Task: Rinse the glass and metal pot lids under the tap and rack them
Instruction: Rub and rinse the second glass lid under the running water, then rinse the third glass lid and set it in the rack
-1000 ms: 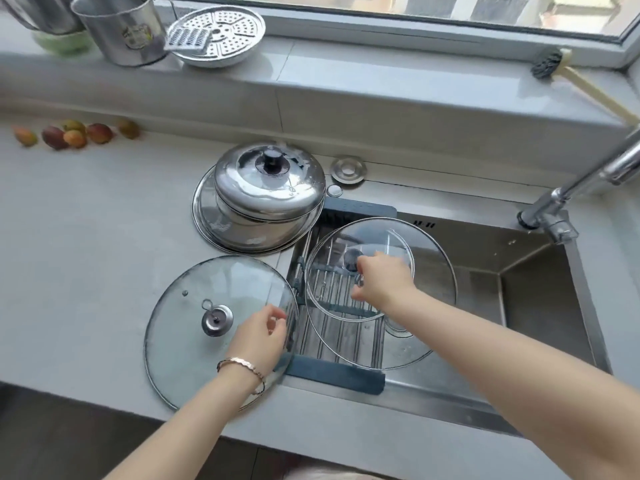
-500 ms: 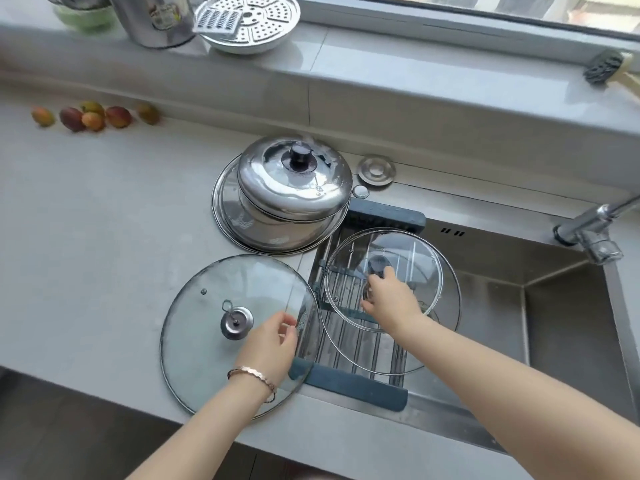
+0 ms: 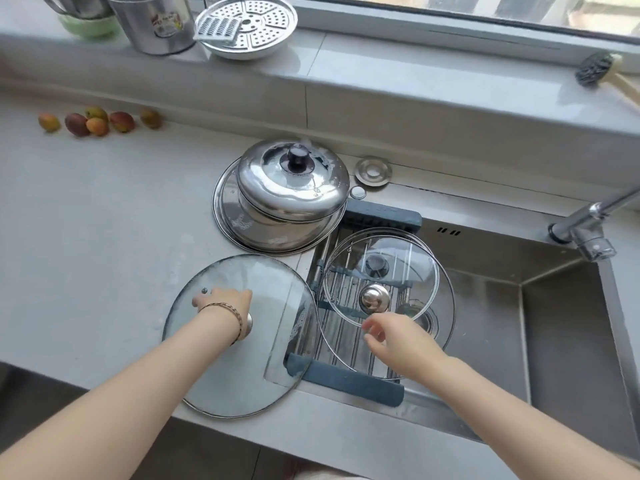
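On the head view, I log: large round glass lid with steel rim (image 3: 242, 337), flat on the grey desk (image 3: 104, 237), its edge overhanging the steel sink (image 3: 571, 341). My left hand (image 3: 225, 303) is closed over its knob, presumably to lift it to the chrome tap (image 3: 585, 233). Two smaller glass lids (image 3: 388, 271) lie stacked on the slatted drying rack with blue ends (image 3: 349, 379) spanning the sink, likely to drain. My right hand (image 3: 391, 337) hovers released, fingers loosely spread, just beside their rim. Domed steel lid with black knob (image 3: 294, 181) sits on a flat steel lid (image 3: 277, 237), sudsy, awaiting rinsing.
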